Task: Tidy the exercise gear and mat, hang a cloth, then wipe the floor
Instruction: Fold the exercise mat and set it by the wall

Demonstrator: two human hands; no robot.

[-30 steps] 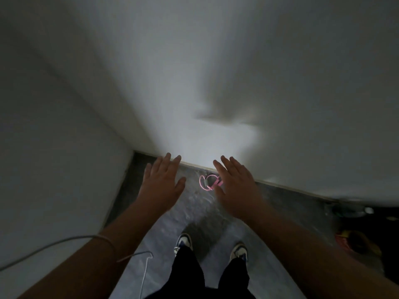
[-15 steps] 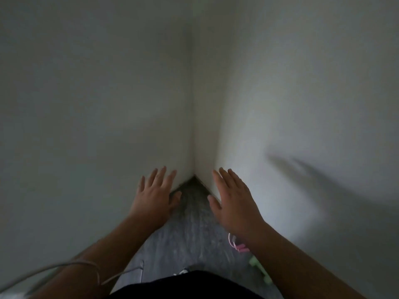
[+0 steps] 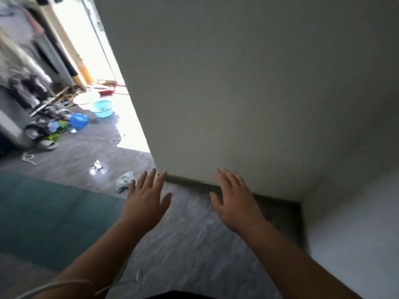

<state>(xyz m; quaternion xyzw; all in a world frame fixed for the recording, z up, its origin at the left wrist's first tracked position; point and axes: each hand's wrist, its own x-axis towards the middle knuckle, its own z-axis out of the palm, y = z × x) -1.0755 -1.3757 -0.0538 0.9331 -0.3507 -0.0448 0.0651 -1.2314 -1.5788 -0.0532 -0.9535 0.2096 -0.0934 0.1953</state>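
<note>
My left hand (image 3: 146, 199) and my right hand (image 3: 234, 201) are both held out in front of me, palms down, fingers spread, holding nothing. A dark teal mat (image 3: 49, 216) lies flat on the grey floor at the left. A small crumpled pale cloth (image 3: 124, 180) lies on the floor just beyond my left hand, near the wall corner. The pink skipping rope is out of view.
A white wall (image 3: 248, 93) stands straight ahead, with a second wall (image 3: 354, 229) at the right. At the far left are a blue basin (image 3: 102, 108), a white basin (image 3: 86, 98), a blue bag (image 3: 78, 121), hanging clothes and scattered shoes. A white cable (image 3: 64, 285) runs across my left forearm.
The view has swung left from the dim wall corner to the bright room opening. The mat, cloth and basins came into view; the pink rope dropped out. Both hands stay open.
</note>
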